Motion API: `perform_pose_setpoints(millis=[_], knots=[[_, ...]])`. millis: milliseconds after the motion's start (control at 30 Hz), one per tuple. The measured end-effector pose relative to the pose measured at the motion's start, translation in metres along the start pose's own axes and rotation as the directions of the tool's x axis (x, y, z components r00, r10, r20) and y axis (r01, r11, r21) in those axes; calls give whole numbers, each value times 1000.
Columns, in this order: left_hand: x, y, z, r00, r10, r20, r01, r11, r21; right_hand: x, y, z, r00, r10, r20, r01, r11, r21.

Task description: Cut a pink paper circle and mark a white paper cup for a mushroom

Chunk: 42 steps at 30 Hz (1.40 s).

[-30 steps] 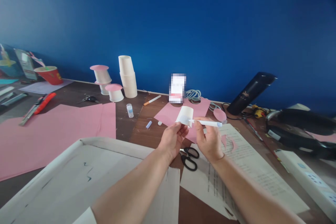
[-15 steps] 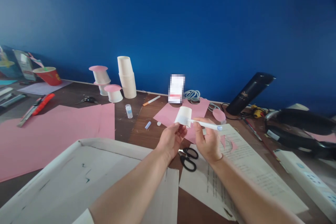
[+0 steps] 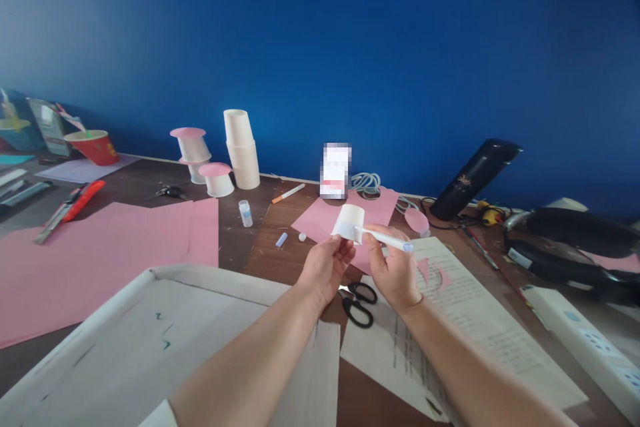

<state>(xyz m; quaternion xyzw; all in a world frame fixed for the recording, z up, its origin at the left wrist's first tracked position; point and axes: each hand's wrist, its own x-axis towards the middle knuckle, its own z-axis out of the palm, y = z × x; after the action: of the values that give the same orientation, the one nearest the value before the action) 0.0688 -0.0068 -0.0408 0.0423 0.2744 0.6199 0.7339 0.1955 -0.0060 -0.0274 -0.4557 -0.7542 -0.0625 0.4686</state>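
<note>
My left hand (image 3: 325, 270) is closed on the lower edge of a small white paper cup (image 3: 350, 217), held tilted above pink paper (image 3: 313, 219). In a pinch, my right hand (image 3: 395, 273) grips a white pen (image 3: 393, 239) with a bluish end. The pen's tip meets the cup's side, though I cannot make out any mark there. Black-handled scissors (image 3: 359, 313) lie just below my hands. A small bluish cap (image 3: 281, 239), a round white cap (image 3: 302, 237) and a little clear bottle (image 3: 245, 213) sit to the left.
Behind stand a cup stack (image 3: 243, 157), cups topped with pink discs (image 3: 217, 173) and a lit phone (image 3: 335, 170). A box cutter (image 3: 70, 210) rests on large pink sheets (image 3: 125, 247). Right are printed sheets (image 3: 480, 320), a black flask (image 3: 473, 180) and a power strip (image 3: 585, 340).
My right hand has shifted slightly left with the pen, bringing its tip further over the cup's side. My left hand and the cup have barely moved.
</note>
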Motion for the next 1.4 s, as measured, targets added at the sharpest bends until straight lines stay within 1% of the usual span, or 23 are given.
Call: perform_pose_setpoints(millis=[233, 467, 800, 933, 1167, 1333, 1400], knots=[[-1, -2, 0, 1000, 16, 21, -16, 1000, 12, -1, 1, 0, 1000, -1, -7, 1, 1000, 5], [-1, -2, 3, 999, 29, 34, -32, 997, 73, 0, 2, 1, 1000, -18, -15, 18, 1000, 6], [0, -4, 2, 997, 53, 55, -59, 993, 105, 0, 1, -2, 1000, -9, 0, 9, 1000, 7], [-1, -4, 2, 995, 66, 76, -76, 987, 140, 1, 0, -1, 1000, 2, -23, -2, 1000, -3], [-1, -6, 2, 991, 91, 95, -109, 971, 211, 0, 0, 0, 999, -34, -15, 33, 999, -23], [1, -7, 0, 990, 104, 94, -125, 957, 262, 0, 1, -1, 1000, -5, -6, 5, 1000, -18], [2, -8, -1, 988, 114, 103, -138, 951, 275, 0, 1, 0, 1000, -16, -12, 16, 1000, -27]])
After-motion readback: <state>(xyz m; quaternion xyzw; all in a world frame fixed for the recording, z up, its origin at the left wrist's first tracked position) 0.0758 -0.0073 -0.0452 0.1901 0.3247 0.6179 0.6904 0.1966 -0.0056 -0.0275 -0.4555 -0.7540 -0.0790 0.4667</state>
